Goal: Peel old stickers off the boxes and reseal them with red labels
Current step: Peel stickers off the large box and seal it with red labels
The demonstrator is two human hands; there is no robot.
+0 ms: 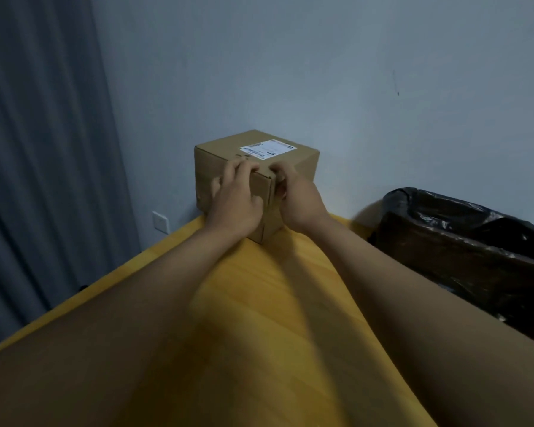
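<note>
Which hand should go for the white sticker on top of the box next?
Probably the left hand: its fingertips already reach over the top edge of the box, close to the white sticker. The right hand is curled against the near corner, lower down, better left steadying the box.

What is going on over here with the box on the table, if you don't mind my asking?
A person has both hands on a cardboard box standing at the far end of a yellow table. The left hand lies over its near top edge, while the right hand curls its fingers at the corner beside it, seemingly working at the flap seam. A white shipping label is still stuck on top. No red label is in view. A bin lined with a black bag stands to the right.
</note>
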